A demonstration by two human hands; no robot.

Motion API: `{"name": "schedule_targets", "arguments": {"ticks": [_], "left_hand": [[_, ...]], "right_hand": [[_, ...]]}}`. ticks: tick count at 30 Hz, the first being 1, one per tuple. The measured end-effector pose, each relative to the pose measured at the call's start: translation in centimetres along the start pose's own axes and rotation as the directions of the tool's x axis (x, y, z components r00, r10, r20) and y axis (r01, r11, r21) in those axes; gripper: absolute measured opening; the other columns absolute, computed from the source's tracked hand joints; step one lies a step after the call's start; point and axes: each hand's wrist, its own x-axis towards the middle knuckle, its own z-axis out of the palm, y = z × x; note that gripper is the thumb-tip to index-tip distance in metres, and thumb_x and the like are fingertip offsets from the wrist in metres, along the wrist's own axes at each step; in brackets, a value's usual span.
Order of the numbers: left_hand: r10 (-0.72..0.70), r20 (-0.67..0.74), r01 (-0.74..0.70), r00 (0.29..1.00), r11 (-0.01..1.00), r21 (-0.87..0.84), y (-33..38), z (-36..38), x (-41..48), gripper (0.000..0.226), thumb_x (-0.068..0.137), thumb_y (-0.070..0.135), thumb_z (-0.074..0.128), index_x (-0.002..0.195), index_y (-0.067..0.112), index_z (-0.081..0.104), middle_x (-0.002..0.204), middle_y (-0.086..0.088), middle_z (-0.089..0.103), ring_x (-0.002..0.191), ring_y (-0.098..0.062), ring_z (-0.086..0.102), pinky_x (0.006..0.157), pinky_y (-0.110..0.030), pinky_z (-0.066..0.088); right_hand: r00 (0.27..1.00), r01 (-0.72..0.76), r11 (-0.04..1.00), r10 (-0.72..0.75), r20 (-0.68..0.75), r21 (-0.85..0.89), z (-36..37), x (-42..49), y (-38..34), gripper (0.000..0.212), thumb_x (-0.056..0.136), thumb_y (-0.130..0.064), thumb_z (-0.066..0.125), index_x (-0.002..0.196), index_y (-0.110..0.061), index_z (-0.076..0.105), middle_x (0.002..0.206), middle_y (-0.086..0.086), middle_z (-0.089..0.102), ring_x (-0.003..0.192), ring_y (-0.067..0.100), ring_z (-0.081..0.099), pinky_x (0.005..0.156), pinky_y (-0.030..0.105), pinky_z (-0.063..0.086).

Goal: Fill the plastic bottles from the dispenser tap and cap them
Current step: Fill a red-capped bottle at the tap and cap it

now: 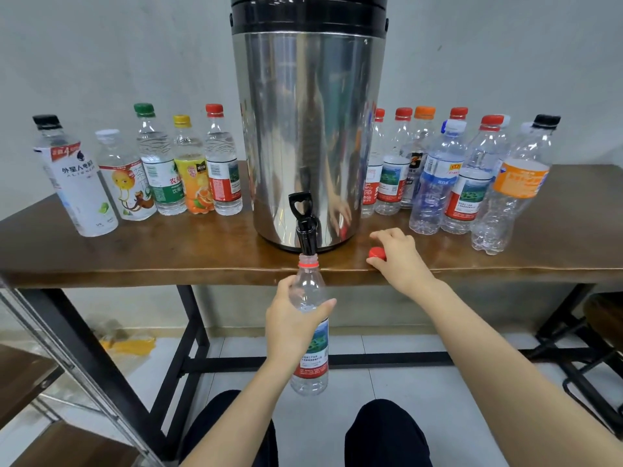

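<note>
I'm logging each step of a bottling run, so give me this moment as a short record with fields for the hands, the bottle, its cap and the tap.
left hand: grips the open bottle by its upper body
open bottle: upright, uncapped, mouth just under the tap, looks empty
right hand: fingers hold the red cap at the table front edge
tap: black, on the steel dispenser; no stream visible
other bottles: capped, standing on the table either side of the dispenser
</note>
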Motion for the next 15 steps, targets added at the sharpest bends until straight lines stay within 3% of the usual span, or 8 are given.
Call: {"name": "schedule_targets", "arguments": {"ticks": [4,9,12,15], "left_hand": [[0.105,-0.069,-0.097,0.992,0.99,0.104,-0.3,0.2,0.4,0.066,0.071,0.041,0.085,0.127,0.031,0.051,0.117,0.015,0.05,0.103,-0.005,0.05,0.081,-0.023,0.042],[0.225,-0.098,-0.203,0.97,0.96,0.192,-0.7,0.2,0.7,0.076,0.071,0.042,0.085,0.136,0.025,0.048,0.13,0.011,0.047,0.102,-0.001,0.047,0.081,-0.025,0.044],[0.274,-0.105,-0.246,0.956,0.943,0.224,-0.9,0.1,0.7,0.079,0.071,0.041,0.085,0.138,0.023,0.047,0.135,0.01,0.043,0.101,0.007,0.04,0.079,-0.024,0.043],[0.293,-0.084,-0.269,0.952,0.938,0.217,-0.9,0.0,0.9,0.079,0.073,0.041,0.084,0.139,0.022,0.045,0.141,0.01,0.042,0.109,0.008,0.037,0.083,-0.022,0.039]], "right_hand": [[0.979,0.121,0.992,-0.114,-0.168,0.029,-1.1,-0.3,-1.5,0.043,0.097,-0.022,0.059,0.138,-0.018,0.049,0.14,0.004,0.047,0.127,0.025,0.042,0.099,0.038,0.043],[0.898,0.367,0.92,-0.31,-0.313,0.14,-3.2,-0.4,-5.0,0.033,0.098,-0.024,0.057,0.13,-0.02,0.057,0.12,-0.006,0.058,0.107,0.012,0.055,0.093,0.039,0.051],[0.846,0.476,0.863,-0.395,-0.359,0.172,-4.4,-0.6,-7.5,0.033,0.098,-0.029,0.055,0.13,-0.021,0.057,0.107,-0.013,0.055,0.095,0.006,0.054,0.086,0.037,0.053],[0.828,0.521,0.835,-0.443,-0.345,0.177,-5.2,-0.7,-9.5,0.037,0.097,-0.034,0.056,0.133,-0.024,0.054,0.113,-0.009,0.058,0.094,0.004,0.054,0.083,0.035,0.054]]}}
